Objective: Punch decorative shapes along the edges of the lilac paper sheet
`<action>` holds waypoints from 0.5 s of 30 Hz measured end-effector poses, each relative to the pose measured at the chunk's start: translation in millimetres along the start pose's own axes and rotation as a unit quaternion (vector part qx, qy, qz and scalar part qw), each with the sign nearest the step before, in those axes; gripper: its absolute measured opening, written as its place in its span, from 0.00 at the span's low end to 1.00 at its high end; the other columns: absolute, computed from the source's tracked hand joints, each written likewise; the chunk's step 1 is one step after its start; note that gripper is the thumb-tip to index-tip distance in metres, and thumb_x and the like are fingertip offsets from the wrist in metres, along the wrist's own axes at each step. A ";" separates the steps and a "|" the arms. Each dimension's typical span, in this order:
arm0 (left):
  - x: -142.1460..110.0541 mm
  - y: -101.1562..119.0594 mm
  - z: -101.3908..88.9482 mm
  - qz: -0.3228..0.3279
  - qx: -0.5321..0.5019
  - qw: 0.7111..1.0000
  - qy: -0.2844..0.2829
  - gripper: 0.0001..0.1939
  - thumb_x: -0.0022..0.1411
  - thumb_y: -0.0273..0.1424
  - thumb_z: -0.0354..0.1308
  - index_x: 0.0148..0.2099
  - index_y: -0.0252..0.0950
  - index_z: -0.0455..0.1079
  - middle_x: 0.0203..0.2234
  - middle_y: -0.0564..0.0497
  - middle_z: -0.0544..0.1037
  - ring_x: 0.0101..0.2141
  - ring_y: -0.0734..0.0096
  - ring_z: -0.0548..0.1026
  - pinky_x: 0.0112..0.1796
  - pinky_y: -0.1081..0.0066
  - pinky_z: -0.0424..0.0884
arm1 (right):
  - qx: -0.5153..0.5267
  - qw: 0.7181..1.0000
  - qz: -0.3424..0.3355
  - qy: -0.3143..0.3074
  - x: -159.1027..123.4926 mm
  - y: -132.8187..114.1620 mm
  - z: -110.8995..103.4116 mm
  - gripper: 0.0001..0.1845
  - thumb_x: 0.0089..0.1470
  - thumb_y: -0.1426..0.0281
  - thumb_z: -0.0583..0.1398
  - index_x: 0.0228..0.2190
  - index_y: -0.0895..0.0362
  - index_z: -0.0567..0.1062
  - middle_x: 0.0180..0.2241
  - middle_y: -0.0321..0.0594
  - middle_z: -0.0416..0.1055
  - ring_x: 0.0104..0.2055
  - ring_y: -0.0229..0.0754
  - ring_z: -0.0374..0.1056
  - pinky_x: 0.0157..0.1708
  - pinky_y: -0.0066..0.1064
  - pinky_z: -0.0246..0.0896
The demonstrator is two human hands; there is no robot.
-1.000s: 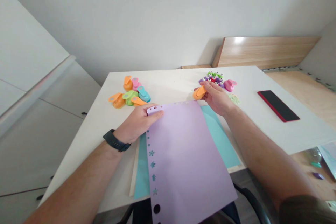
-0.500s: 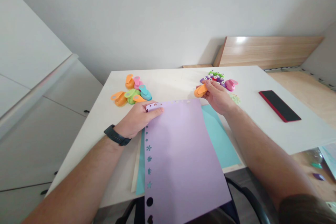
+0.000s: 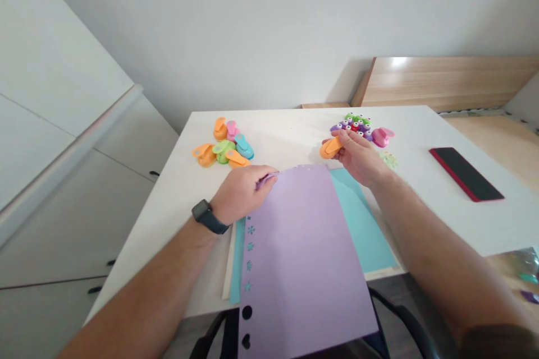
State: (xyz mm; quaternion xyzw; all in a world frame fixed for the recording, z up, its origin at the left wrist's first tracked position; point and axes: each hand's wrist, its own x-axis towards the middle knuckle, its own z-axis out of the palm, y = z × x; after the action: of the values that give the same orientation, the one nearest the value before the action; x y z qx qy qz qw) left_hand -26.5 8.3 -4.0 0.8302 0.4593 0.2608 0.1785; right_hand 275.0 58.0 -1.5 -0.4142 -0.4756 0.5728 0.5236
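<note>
My left hand (image 3: 242,193) grips the top left corner of a lilac paper sheet (image 3: 303,263), whose curled tip shows at the fingertips. Small punched shapes and holes run down that sheet's left edge. It lies over a turquoise paper sheet (image 3: 362,230). My right hand (image 3: 360,158) holds an orange craft punch (image 3: 332,147) above the table, close to a cluster of small multicoloured punches (image 3: 352,127) and a pink craft punch (image 3: 382,136). Further left stands a heap of larger craft punches (image 3: 223,146).
A black phone in a red case (image 3: 466,174) lies on the white table (image 3: 286,129) at the right, near pale green paper cut-outs (image 3: 388,160). White cabinets (image 3: 63,207) stand left, a wooden panel (image 3: 446,81) behind, and a dark chair back (image 3: 404,320) below the table edge.
The whole scene has shifted right in the view. My left hand has moved up and right along the sheet, and its curled corner is now mostly under my fingers.
</note>
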 end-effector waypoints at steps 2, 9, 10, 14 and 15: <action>-1.8 -1.0 3.2 0.069 0.064 0.996 0.007 0.14 0.72 0.35 0.51 0.49 0.38 0.78 0.42 0.47 0.84 0.42 0.62 0.80 0.44 0.65 0.71 | 0.001 1.000 -0.002 0.002 -0.2 0.6 0.3 0.19 0.55 0.50 0.67 0.40 0.50 0.74 0.41 0.41 0.79 0.44 0.47 0.73 0.45 0.41 0.69; -4.7 0.9 9.8 0.142 0.154 0.978 0.008 0.14 0.70 0.26 0.53 0.52 0.39 0.77 0.40 0.46 0.83 0.41 0.63 0.80 0.41 0.65 0.72 | -0.011 1.000 -0.010 0.014 0.1 1.8 0.8 0.19 0.55 0.50 0.66 0.39 0.50 0.75 0.42 0.43 0.79 0.46 0.50 0.74 0.45 0.44 0.69; -4.8 2.2 10.0 0.144 0.154 0.977 0.004 0.14 0.69 0.26 0.53 0.52 0.39 0.77 0.40 0.46 0.83 0.41 0.63 0.80 0.41 0.65 0.72 | -0.012 1.000 -0.011 0.014 0.2 1.8 0.8 0.19 0.55 0.50 0.66 0.40 0.50 0.75 0.42 0.43 0.79 0.46 0.50 0.74 0.45 0.44 0.69; -5.1 7.0 11.6 0.143 0.135 0.980 -0.005 0.13 0.70 0.26 0.53 0.50 0.37 0.78 0.40 0.45 0.84 0.40 0.61 0.80 0.41 0.63 0.73 | -0.010 1.000 -0.010 0.019 0.3 1.7 1.1 0.19 0.56 0.50 0.66 0.40 0.50 0.75 0.42 0.43 0.79 0.46 0.49 0.74 0.45 0.43 0.69; -5.1 7.6 12.5 0.136 0.115 0.984 -0.001 0.13 0.70 0.27 0.53 0.49 0.37 0.78 0.40 0.45 0.84 0.40 0.61 0.80 0.41 0.63 0.73 | -0.008 1.000 -0.011 0.019 0.1 1.6 1.2 0.19 0.56 0.51 0.66 0.40 0.50 0.75 0.42 0.43 0.79 0.46 0.49 0.74 0.45 0.43 0.69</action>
State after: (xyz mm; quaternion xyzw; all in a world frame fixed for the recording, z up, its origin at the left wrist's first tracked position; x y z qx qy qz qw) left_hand -16.3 -0.7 -11.3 0.9001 0.3689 0.2273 0.0450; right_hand 273.4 57.9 -2.8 -0.4239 -0.4744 0.5555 0.5354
